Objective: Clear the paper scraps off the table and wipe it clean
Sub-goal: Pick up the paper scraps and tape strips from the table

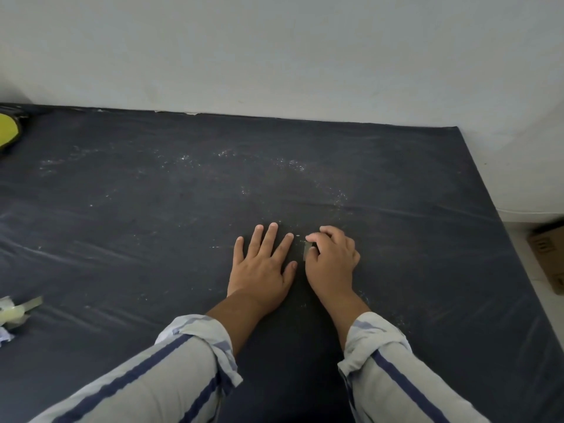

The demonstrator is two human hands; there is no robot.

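A dark blue-black sheet covers the table, and pale specks and dusty smears are scattered across its far half. My left hand lies flat on the sheet, palm down, with its fingers spread. Right beside it, my right hand is curled, and its fingertips pinch a small thin grey blade or scraper that touches the sheet. A few tiny pale crumbs lie just beyond the blade. Both forearms wear rolled-up striped sleeves.
A pale tape-like wad with a metal blade lies at the left edge, above a small crumpled scrap. A yellow and black object sits at the far left corner. A cardboard box stands on the floor to the right. A white wall backs the table.
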